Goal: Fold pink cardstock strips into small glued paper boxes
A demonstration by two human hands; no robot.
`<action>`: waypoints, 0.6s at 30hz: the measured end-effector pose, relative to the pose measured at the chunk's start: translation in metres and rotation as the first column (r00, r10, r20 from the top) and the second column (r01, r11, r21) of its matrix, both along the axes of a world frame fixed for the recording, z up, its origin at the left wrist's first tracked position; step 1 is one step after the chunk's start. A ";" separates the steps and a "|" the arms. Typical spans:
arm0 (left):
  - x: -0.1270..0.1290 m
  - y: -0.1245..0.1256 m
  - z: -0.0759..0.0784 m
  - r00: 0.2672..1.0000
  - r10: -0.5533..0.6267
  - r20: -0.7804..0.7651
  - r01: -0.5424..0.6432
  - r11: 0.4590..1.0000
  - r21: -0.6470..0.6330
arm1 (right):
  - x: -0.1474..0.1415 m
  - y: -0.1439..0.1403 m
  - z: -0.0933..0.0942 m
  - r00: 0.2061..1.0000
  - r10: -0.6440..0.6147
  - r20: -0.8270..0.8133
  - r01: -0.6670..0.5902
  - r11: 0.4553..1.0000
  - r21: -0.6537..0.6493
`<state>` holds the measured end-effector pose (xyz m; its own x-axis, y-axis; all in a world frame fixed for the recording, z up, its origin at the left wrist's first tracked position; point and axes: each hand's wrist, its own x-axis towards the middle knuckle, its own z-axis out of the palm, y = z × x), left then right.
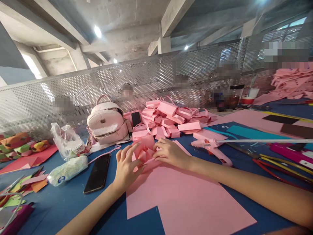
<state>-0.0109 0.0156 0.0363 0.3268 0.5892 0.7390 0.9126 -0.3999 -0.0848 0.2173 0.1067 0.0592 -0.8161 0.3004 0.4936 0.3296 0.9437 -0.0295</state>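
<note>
Between my two hands stands a folded pink paper piece (146, 153), partly covered by my fingers. My left hand (128, 161) curls around its left side, thumb and fingers bent against the paper. From the right, my right hand (170, 153) presses its bent fingers on the same piece. Beneath them lies a large pink paper sheet (186, 199) with a notch cut from its near edge. Just behind, a heap of folded pink paper pieces (168, 116) is piled up. A pink glue gun (212, 148) with a long glue stick in it rests right of my right hand.
Left of my left hand lie a black phone (97, 173) and a tissue pack (68, 169). A pale backpack (107, 122) stands behind. Scissors (259, 160) with red and yellow handles lie at the right. A perforated metal screen (146, 81) borders the blue table (144, 222).
</note>
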 end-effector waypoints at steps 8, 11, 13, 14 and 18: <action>-0.003 -0.001 0.003 0.980 -0.030 -0.195 0.051 0.993 0.105 | -0.001 -0.002 -0.001 0.999 0.010 -0.030 -0.008 0.998 0.064; -0.001 -0.001 0.003 0.982 -0.054 -0.179 0.067 0.995 0.068 | -0.001 -0.003 -0.002 0.997 0.050 -0.055 -0.051 0.999 -0.007; -0.002 0.000 0.002 0.987 -0.079 -0.139 0.084 0.996 0.026 | 0.000 -0.002 -0.003 0.991 0.084 -0.107 -0.097 0.988 -0.124; -0.002 0.001 0.001 0.988 -0.098 -0.115 0.100 0.995 0.012 | 0.000 -0.001 -0.003 0.985 0.097 -0.143 -0.124 0.974 -0.192; -0.005 0.005 -0.003 0.985 -0.164 -0.054 0.165 0.986 0.003 | 0.005 0.007 -0.002 0.959 0.107 -0.261 -0.193 0.924 -0.330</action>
